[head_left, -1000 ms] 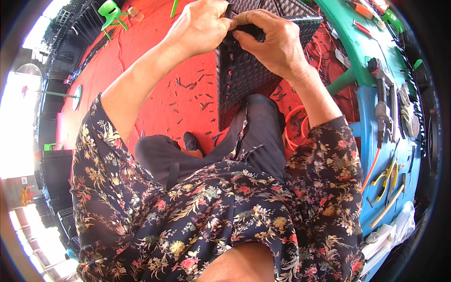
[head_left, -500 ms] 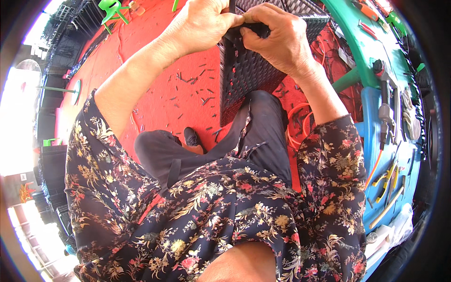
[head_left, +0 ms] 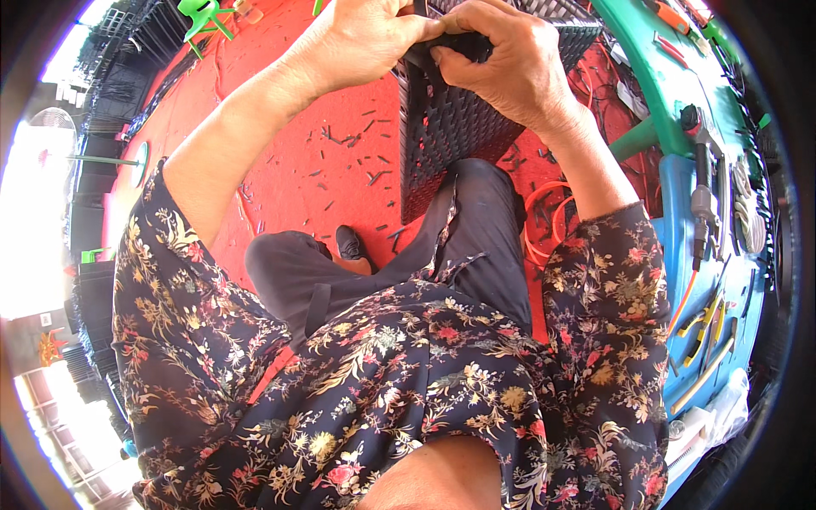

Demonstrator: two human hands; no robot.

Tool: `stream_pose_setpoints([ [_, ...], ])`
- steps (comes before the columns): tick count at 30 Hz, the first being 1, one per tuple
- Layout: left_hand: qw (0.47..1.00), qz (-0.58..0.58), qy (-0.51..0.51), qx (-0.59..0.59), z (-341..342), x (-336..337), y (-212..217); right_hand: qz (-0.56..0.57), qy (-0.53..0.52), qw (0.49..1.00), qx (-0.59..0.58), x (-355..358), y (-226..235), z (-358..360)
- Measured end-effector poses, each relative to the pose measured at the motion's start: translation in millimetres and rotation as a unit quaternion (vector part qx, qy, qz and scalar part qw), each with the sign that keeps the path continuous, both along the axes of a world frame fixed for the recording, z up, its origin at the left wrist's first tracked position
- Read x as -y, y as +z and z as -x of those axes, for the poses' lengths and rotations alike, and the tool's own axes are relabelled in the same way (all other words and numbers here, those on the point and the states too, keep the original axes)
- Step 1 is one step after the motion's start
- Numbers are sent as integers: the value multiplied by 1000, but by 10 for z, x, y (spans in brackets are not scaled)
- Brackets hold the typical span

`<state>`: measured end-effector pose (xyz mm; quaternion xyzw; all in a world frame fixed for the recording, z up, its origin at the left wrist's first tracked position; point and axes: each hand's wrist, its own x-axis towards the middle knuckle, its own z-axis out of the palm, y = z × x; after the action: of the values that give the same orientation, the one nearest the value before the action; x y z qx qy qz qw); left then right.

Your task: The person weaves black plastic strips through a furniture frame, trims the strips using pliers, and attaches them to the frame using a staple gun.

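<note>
Head view: red floor [head_left: 289,191] littered with dark scraps [head_left: 374,178], green chair [head_left: 201,15] far left. Right side has a green table [head_left: 625,42] and, nearer, a blue surface [head_left: 676,191] with a corded tool [head_left: 704,204], pale gloves [head_left: 750,217] and yellow-handled pliers [head_left: 697,340]. Small pale label [head_left: 45,320] on a dark thing, left; too small to read, same for any print on the tools.

Dark woven piece [head_left: 463,119] sits far of the lap, beside the right knee, tilted. Its far rim runs up under the fingers; near corner points down toward the floor.

Right hand [head_left: 510,59]: thumb and index narrow, bent round dark material at the rim, tips almost together. Can't tell if that's a loose strip or the rim itself. Left hand [head_left: 365,42]: thumb straight, tip up against the right index; other fingers curled and partly cut off by the top edge, so can't tell what they grip.

Both forearms reach far and inward, left angled right, right angled left, hands meeting over the rim.
</note>
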<state>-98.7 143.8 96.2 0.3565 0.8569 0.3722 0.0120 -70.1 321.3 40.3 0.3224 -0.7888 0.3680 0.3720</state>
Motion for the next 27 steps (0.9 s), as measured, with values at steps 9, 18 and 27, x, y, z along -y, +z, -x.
stream_pose_setpoints([
  [9,987,111,-16,-114,-50,-18,116,2,-5,1000,9,5,17,-38],
  [18,981,66,49,-176,-2,-140,-18,69,-184,978,-73,-206,-315,-192],
  [27,968,29,56,-243,20,-21,-113,38,-493,849,187,-2387,-885,-1135],
])
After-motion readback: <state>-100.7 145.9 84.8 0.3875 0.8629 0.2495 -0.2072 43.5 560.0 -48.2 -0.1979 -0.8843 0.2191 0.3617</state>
